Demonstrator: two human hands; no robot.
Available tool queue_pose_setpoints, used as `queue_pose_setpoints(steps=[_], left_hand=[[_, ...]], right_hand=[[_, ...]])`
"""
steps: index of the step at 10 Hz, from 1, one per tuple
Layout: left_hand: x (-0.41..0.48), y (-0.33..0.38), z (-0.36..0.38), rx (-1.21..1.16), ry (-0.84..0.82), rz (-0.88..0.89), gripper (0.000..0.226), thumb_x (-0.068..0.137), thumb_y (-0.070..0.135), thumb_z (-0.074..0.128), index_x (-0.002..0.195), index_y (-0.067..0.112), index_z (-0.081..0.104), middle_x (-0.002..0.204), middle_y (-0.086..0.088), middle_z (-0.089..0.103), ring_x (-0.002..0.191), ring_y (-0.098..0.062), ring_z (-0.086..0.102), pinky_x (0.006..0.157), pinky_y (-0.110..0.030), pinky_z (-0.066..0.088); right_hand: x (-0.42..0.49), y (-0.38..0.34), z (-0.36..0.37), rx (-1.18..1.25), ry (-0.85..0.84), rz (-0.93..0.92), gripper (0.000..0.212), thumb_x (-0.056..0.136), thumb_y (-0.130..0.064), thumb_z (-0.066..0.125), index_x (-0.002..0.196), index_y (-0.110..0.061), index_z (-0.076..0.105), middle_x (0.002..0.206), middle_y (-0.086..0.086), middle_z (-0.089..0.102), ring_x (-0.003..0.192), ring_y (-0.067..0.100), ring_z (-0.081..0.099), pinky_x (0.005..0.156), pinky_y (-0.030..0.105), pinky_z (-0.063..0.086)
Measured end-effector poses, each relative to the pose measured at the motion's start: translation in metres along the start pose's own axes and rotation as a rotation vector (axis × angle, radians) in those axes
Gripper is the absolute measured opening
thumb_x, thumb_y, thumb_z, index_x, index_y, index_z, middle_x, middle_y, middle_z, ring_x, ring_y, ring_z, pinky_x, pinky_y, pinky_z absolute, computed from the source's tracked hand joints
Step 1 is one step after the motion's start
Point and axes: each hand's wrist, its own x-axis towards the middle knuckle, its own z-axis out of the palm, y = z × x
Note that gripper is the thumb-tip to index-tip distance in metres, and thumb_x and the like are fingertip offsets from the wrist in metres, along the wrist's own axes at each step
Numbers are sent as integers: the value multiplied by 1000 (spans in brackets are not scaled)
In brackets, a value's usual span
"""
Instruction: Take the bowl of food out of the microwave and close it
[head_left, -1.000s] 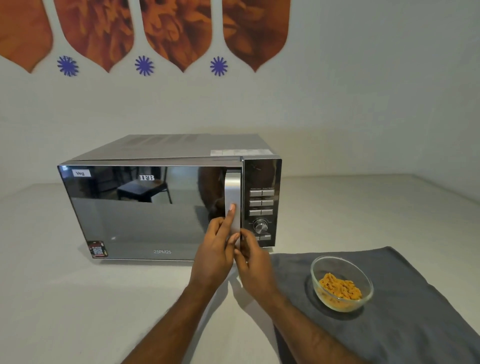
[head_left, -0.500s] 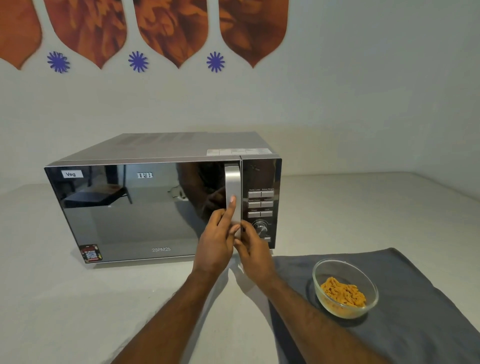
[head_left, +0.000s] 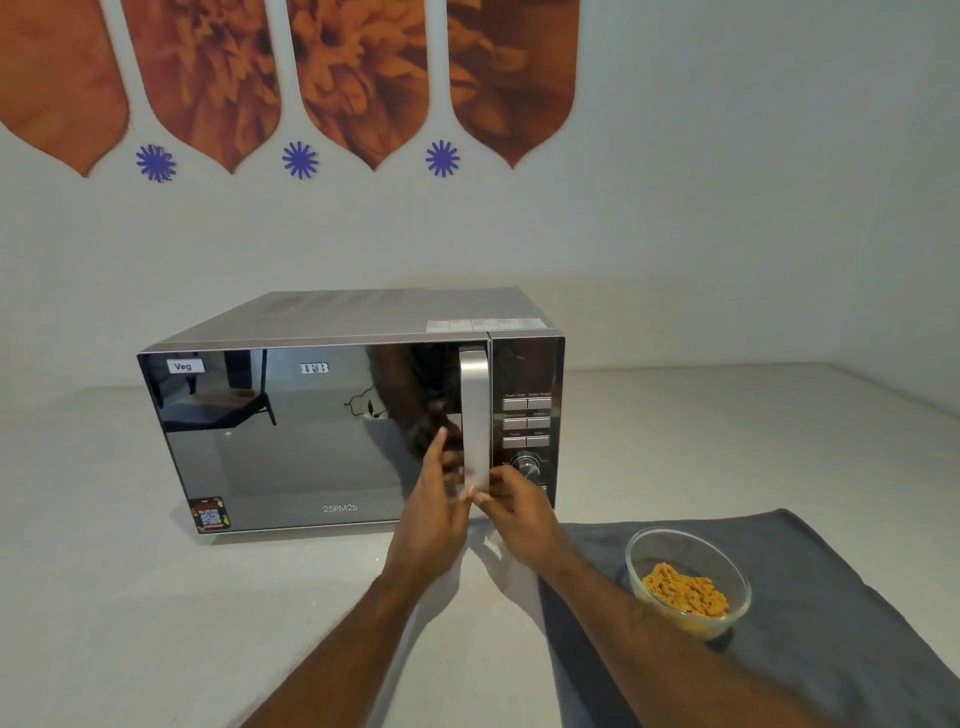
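Observation:
The silver microwave (head_left: 332, 436) stands on the pale counter with its mirrored door flush against the body. Both hands are at the lower end of its vertical silver handle (head_left: 475, 405). My left hand (head_left: 434, 519) is on the handle's left side with fingers stretched up against the door glass. My right hand (head_left: 519, 512) is on the handle's right side, fingertips touching its bottom end, just below the control knob (head_left: 527, 466). Neither hand holds anything. The glass bowl (head_left: 688, 582) of orange food sits on a grey cloth (head_left: 831, 623) to the right of the microwave.
The white wall with orange and blue decoration rises right behind the microwave. The counter's corner runs back at the far right. The grey cloth reaches the lower right edge of the view.
The door swung in from slightly ajar to flush with the body. Both hands slid down to the handle's lower end and their fingers loosened. The bowl has not moved.

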Motion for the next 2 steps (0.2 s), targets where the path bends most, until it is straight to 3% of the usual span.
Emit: queue_pose_setpoints(steps=[2], left_hand=[[-22,-39,-40,344,-112,-22,54,91,38,60,140,28,41,140,1,53,117,-11,54,96,-28,48]], right_hand=[[-10,13,-19,-340,-61,55,20,89,-26,69,107,-21,63,103,-4,69,90,11,65,88,30,56]])
